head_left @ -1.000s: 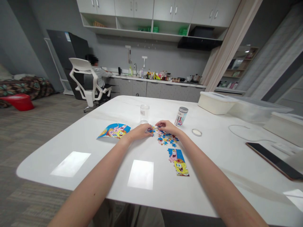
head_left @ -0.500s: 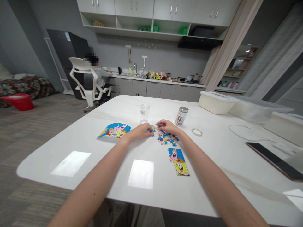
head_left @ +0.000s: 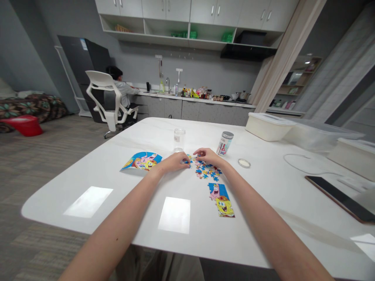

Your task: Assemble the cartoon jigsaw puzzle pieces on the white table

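Small jigsaw puzzle pieces (head_left: 206, 170), mostly blue with some yellow and pink, lie in a loose pile on the white table. At its left end, my left hand (head_left: 175, 162) is curled with fingers and thumb around a few pieces. My right hand (head_left: 207, 155) hovers at the pile's far edge, fingers bent and apart from the thumb; no piece shows clearly between them. Closer to me lies a joined puzzle section (head_left: 222, 200) with a pink and a yellow cartoon figure. A curled picture sheet (head_left: 142, 161) with similar figures rests left of my left hand.
Behind the hands stand a clear jar (head_left: 179, 139) and a printed canister (head_left: 225, 143) with a silver lid. A ring-shaped lid (head_left: 244, 163) lies right of them. On the right are storage boxes (head_left: 268, 128), a cable and a phone (head_left: 340, 198). A person (head_left: 125, 91) sits far left.
Both hands stay almost in the same place over the pile, with only slight finger movement. The joined section, the sheet and the jars have not moved.
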Tool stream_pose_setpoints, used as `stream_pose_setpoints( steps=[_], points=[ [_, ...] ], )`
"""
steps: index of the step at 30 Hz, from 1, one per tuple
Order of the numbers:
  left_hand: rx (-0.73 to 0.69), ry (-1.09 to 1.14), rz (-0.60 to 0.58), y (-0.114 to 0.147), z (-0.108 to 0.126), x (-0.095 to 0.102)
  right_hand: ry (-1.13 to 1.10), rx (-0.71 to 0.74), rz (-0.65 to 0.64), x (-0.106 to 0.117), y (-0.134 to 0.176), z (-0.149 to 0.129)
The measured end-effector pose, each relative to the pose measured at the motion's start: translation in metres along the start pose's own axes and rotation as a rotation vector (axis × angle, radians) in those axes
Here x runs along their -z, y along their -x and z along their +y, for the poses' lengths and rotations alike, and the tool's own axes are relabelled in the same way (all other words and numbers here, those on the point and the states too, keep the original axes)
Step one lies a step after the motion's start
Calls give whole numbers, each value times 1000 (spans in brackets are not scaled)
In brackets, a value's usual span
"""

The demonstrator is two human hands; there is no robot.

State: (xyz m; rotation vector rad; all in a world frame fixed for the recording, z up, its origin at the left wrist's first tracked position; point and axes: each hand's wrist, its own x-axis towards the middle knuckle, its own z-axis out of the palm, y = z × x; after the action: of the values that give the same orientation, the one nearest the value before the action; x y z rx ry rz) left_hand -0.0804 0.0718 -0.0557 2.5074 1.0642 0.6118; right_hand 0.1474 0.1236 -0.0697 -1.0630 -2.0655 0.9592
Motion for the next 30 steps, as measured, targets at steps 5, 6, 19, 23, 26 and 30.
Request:
stream_pose_setpoints(
  steps=[5,6,19,23,26,30],
  points=[
    [7,3,-3,0,1,0,-52,-7,0,-1,0,-2],
    [18,1,-3,0,1,0,-60,-4,1,-1,0,-2],
    [69,-13,4,1,4,1,-70,-6,-7,1,0,-1],
    [60,9,16,0,3,0,-67,-12,-15,1,0,-1],
    [51,26,31,0,2,-1,-117,-18,-7,1,0,1],
    [39,63,47,1,2,-3,-198,-37,9,1,-1,4]
  ],
)
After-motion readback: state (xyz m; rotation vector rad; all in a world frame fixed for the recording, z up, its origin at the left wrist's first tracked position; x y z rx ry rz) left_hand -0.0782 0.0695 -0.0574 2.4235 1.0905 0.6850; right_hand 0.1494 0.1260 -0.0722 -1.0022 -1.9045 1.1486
